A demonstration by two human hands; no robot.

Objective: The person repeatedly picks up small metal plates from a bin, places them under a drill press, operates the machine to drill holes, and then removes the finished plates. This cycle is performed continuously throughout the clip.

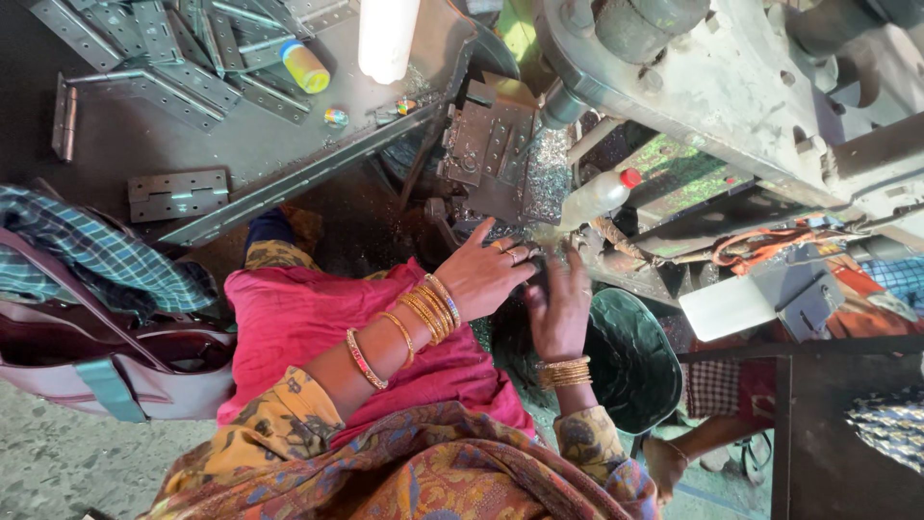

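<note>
both hands were down at the press die (496,159), probably so parts could be fed in close. left hand (486,274) lay flat, fingers loose over small metal bits (539,252); right hand (558,308) curled beside it, couldn't tell if it gripped anything. finished hinges (178,193) sat off on the bench (115,135), out of the way.

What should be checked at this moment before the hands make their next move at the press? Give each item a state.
1. Left hand in view, fingers spread, resting at the edge of the press die block: ok.
2. Right hand in view beside the left, low by the green bowl: ok.
3. What the fingers grip: hidden in the dark gap, cannot tell.
4. Fingers apart from the die opening: cannot tell.
5. Bangles sit loose on the left wrist near the machine: not ok.
6. Plastic bottle lies tilted just above the hands: cannot tell whether it is steady.
</note>
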